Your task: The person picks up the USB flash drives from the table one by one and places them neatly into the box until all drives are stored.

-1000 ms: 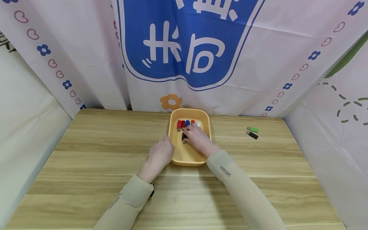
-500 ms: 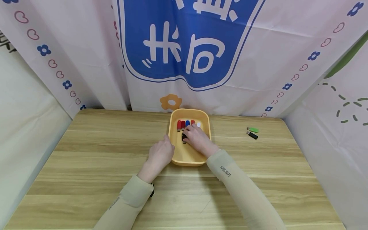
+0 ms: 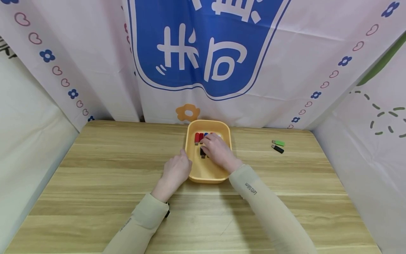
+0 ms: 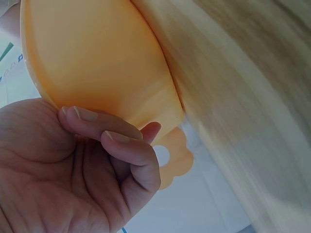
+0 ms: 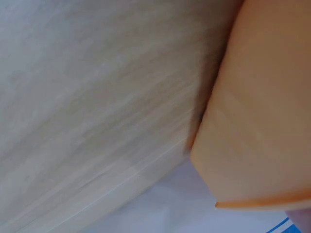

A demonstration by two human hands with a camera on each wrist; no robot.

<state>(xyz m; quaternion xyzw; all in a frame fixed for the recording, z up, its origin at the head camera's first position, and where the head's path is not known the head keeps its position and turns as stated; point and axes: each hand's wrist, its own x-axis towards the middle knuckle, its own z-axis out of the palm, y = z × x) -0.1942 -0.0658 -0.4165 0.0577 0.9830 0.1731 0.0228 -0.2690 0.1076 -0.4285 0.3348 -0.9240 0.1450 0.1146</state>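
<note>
A yellow tray (image 3: 207, 173) stands at the back middle of the table. My left hand (image 3: 178, 168) grips its left rim; in the left wrist view the fingers (image 4: 138, 154) are curled at the rim. Inside, my right hand (image 3: 219, 150) reaches over a black USB stick (image 3: 202, 152) and covers part of it. Whether the fingers hold it is hidden. Along the tray's back lie two red USB sticks (image 3: 197, 138), a blue one (image 3: 206, 134) and others partly under the right hand. The right wrist view shows the tray's outer wall (image 5: 257, 121), not the fingers.
To the right on the wooden table (image 3: 104, 169) lie a green USB stick (image 3: 279, 143) and a black USB stick (image 3: 278, 149), apart from the tray. A printed curtain (image 3: 215, 109) hangs behind the table's back edge.
My right hand's fingers have shifted slightly up and left, covering more of the back row and uncovering more of the black USB stick. The left hand stays at the rim.
</note>
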